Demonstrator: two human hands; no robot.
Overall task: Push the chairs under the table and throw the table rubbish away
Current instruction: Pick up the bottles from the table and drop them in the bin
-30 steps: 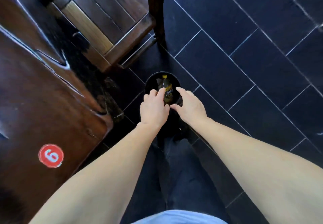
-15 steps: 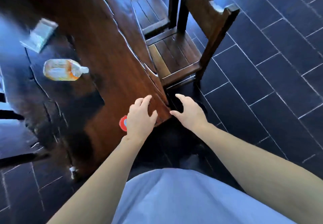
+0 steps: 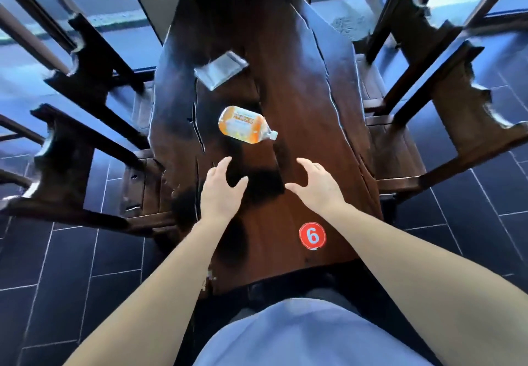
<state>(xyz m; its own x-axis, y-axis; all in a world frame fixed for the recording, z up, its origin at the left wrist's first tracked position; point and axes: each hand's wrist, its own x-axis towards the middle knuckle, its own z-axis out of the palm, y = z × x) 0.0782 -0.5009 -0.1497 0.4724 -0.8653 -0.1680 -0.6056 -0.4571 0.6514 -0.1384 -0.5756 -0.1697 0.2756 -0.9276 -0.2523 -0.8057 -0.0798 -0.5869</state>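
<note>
An orange bottle (image 3: 244,126) lies on its side in the middle of the long dark wood table (image 3: 308,125). Its white cap points to the right and a bit toward the near end. Farther away on the table lies a flat silver packet (image 3: 220,70), a little to the left of the bottle and well apart from it.

Both hands are over the table, just on the near side of the bottle, and neither one touches it. The left hand (image 3: 220,191) is open with its fingers spread and holds nothing. The right hand (image 3: 317,184) is open too, fingers curved a little, and it is empty. There is a gap between the two hands.

Near the right arm, a round red sticker (image 3: 312,236) with a white 6 is stuck on the table top.

Dark wood chairs stand on both sides. Two chairs on the left (image 3: 71,160) and two chairs on the right (image 3: 463,125) have their seats partly under the table edge. The floor (image 3: 65,265) is dark tile with pale lines.
</note>
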